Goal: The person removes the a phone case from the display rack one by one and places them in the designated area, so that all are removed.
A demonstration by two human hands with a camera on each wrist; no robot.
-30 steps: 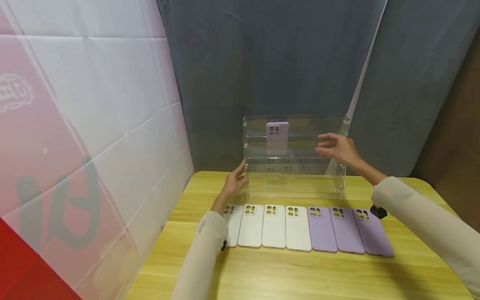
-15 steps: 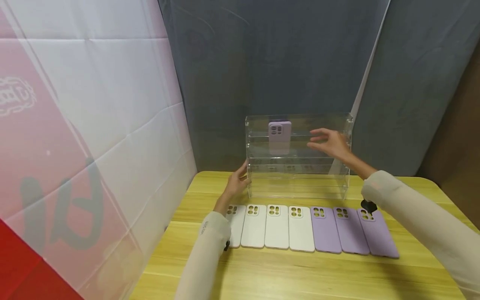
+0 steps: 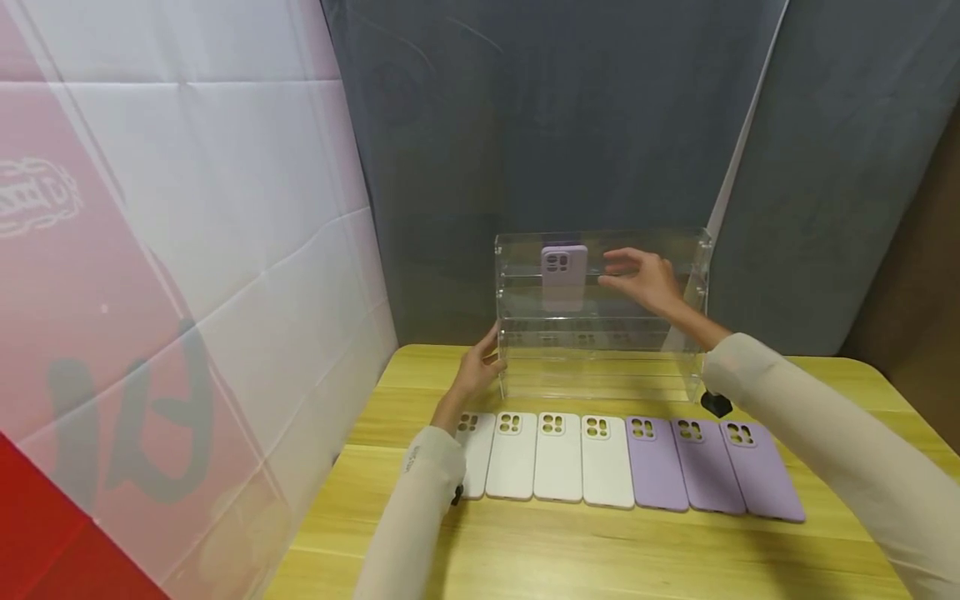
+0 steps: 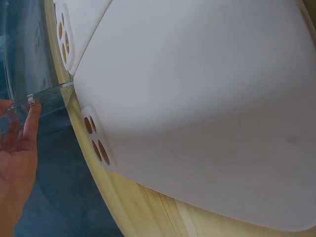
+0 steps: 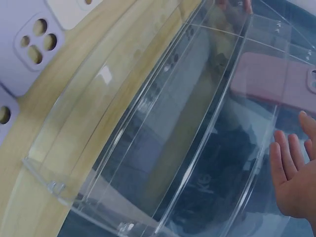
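A clear acrylic tiered display rack [image 3: 600, 383] stands at the back of the table. One purple phone case [image 3: 564, 279] stands upright in its upper tier, left of centre. My left hand [image 3: 476, 367] grips the rack's left side panel; in the left wrist view, thumb and fingers of the left hand [image 4: 19, 153] lie on both sides of the clear edge. My right hand [image 3: 647, 279] hovers before the upper tier, just right of the standing case and apart from it. In the right wrist view its fingers [image 5: 288, 155] are extended and hold nothing.
A row of phone cases lies flat before the rack: several white cases [image 3: 558, 467] at left, purple cases [image 3: 660, 471] at right. The wooden table [image 3: 570, 558] meets a dark curtain [image 3: 600, 117] behind. A printed white and pink cloth [image 3: 247, 208] hangs at left.
My right hand has moved left along the upper tier, closer to the standing purple case. The left hand keeps its hold on the rack, and the view has shifted slightly.
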